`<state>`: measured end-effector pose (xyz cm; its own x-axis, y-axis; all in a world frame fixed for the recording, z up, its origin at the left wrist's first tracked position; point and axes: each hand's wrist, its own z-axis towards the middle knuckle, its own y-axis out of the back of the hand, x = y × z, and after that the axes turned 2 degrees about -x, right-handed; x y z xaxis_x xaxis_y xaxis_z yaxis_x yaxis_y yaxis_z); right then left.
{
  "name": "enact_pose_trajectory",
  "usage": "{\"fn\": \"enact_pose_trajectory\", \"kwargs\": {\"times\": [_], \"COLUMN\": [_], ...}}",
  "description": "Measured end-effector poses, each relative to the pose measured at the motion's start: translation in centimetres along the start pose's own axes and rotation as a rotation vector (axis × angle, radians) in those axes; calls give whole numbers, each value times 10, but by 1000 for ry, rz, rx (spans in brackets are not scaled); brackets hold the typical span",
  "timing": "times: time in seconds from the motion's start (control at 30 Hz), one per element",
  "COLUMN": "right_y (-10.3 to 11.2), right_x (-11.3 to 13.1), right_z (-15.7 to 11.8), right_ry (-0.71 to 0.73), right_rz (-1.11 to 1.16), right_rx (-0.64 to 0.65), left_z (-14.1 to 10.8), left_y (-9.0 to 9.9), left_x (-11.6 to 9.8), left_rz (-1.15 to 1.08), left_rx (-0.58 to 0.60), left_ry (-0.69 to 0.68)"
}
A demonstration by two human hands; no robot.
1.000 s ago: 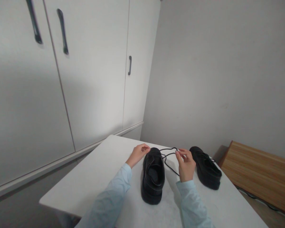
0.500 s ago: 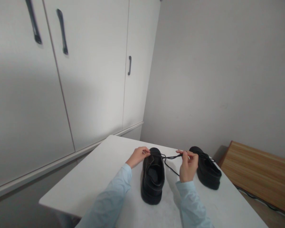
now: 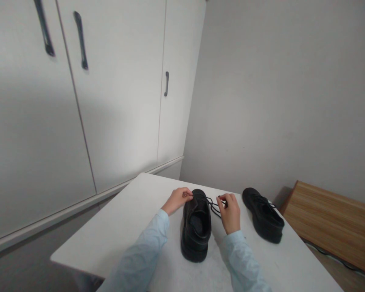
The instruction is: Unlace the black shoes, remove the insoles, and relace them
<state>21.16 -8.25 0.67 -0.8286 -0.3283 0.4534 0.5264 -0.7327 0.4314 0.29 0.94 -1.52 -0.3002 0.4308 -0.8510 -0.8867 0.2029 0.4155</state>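
A black lace-up shoe (image 3: 195, 243) stands on the white table with its heel toward me and its opening facing up. At the shoe's left front, the fingers of my left hand (image 3: 178, 200) are pinched on its upper edge. To the right of the shoe, my right hand (image 3: 230, 213) is closed on a black shoelace (image 3: 211, 203). The lace runs slack and looped from the shoe's right side to my fingers. A second black shoe (image 3: 265, 221), with laces across its front, sits on the table to the right of my right hand.
The white table (image 3: 124, 231) ends at a rounded corner on the left. A white cabinet (image 3: 121, 101) with dark handles rises at the back left, and a grey wall (image 3: 270, 101) at the back right. A wood-grain board (image 3: 334, 219) lies beyond the table's right edge.
My right hand has moved left toward the near shoe, and the lace has gone from stretched to slack. My left hand stays at the shoe.
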Motion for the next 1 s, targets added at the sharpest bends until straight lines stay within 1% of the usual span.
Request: {"fn": "enact_pose_trajectory", "kwargs": {"times": [0.1,0.17,0.2,0.27,0.37,0.47,0.53,0.6,0.73,0.87,1.0], "right_y": [-7,-11,-13,-15,-15,-13,-11,-10,-10,-12,-13], "right_x": [-7,-12,-14,-17,-19,-16,-12,-6,1,2,5], "right_z": [-5,-8,-9,-11,-10,-7,-5,-4,-5,-9,-10], "right_ry": [13,25,31,34,8,-20,-5,41,129,165,192], "right_rz": [-40,-62,-74,-102,-121,-79,-30,15,61,59,64], "right_rx": [220,309,331,325,236,162,151,171,254,316,367], "left_z": [-1,-1,-1,-1,-1,-1,-2,-3,-4,-2,-2], "left_y": [0,0,0,0,0,0,1,3,3,2,0], "left_x": [-3,-4,-4,-4,-3,-6,-9,-12,-16,-15,-13], "left_rz": [-24,-36,-40,-47,-52,-39,-8,23,34,10,-58], "left_rx": [-1,-3,-3,-2,-4,-11,-15,-21,-36,-61,-46], "left_ry": [17,17,14,10,3,-20,-35,-45,-74,-89,-88]}}
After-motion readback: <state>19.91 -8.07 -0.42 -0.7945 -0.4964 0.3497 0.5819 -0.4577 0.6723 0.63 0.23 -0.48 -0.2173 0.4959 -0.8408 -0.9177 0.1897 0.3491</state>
